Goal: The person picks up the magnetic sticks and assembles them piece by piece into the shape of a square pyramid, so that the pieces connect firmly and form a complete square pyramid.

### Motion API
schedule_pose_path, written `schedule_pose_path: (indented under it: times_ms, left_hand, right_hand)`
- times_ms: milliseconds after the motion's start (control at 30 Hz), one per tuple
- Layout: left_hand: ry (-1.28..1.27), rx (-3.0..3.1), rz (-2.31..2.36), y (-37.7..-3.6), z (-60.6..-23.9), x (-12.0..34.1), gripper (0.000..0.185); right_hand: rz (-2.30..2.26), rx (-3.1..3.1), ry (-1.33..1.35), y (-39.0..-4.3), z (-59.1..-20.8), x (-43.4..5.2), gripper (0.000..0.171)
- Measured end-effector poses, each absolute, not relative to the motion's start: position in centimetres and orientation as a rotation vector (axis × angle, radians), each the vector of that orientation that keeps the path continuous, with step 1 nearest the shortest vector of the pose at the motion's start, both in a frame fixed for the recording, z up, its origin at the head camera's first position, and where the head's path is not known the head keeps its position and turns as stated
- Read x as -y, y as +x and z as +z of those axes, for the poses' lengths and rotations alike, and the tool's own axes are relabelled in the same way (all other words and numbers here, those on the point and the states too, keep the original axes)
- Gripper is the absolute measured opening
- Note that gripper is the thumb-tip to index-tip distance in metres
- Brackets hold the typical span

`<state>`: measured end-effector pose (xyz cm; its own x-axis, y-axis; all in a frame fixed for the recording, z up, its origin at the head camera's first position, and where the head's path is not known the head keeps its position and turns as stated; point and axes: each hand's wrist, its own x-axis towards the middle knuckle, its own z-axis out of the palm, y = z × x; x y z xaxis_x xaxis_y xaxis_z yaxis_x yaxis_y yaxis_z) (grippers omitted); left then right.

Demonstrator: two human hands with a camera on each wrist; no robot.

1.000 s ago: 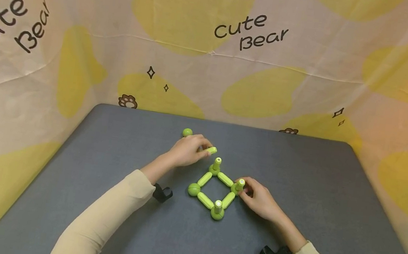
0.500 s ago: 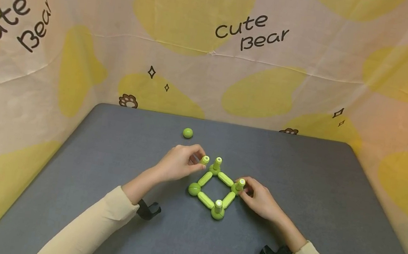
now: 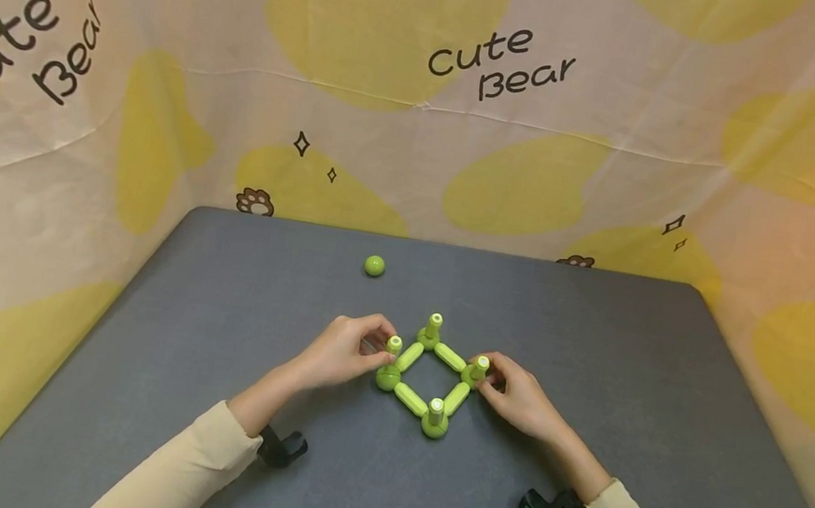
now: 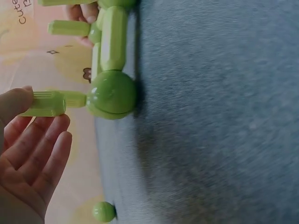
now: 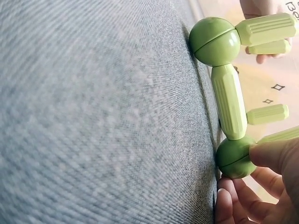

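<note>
A square frame of light green rods and darker green balls lies on the table, an upright rod (image 3: 435, 325) at its far corner and another (image 3: 436, 412) at its near corner. My left hand (image 3: 343, 353) pinches a ribbed green rod (image 4: 44, 103) between thumb and fingers, just above the left corner ball (image 3: 388, 378). Whether that rod touches the ball I cannot tell. At the right corner, my right hand (image 3: 523, 399) grips the corner ball (image 5: 236, 158) with thumb and fingertips. An upright rod (image 3: 481, 369) rises from this ball.
A loose green ball (image 3: 374, 265) sits farther back on the grey table (image 3: 262, 271). Patterned cloth (image 3: 368, 73) hangs behind the table and at both sides. Each wrist wears a black camera mount (image 3: 282, 448).
My left hand has moved nearer and left, past the far corner, bringing its rod upright over the left corner ball. The right hand keeps its grip in the same place.
</note>
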<state>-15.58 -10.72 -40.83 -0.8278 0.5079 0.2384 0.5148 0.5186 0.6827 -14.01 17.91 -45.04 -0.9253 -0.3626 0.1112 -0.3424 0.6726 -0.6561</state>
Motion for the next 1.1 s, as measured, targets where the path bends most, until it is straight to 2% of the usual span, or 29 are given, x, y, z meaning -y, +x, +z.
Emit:
schedule_pose_path:
  times_ms: [867, 1100]
  left_hand:
    - [-0.969, 2.740, -1.311, -14.9, -42.5, 10.6, 0.018]
    - [-0.965, 2.737, -1.309, -14.9, -42.6, 10.5, 0.018]
  right_hand:
    - [-1.138, -2.858, -0.616, -13.9, -45.0, -17.9, 0.024]
    - [-1.185, -2.903, -0.701, -13.8, -44.9, -18.0, 0.027]
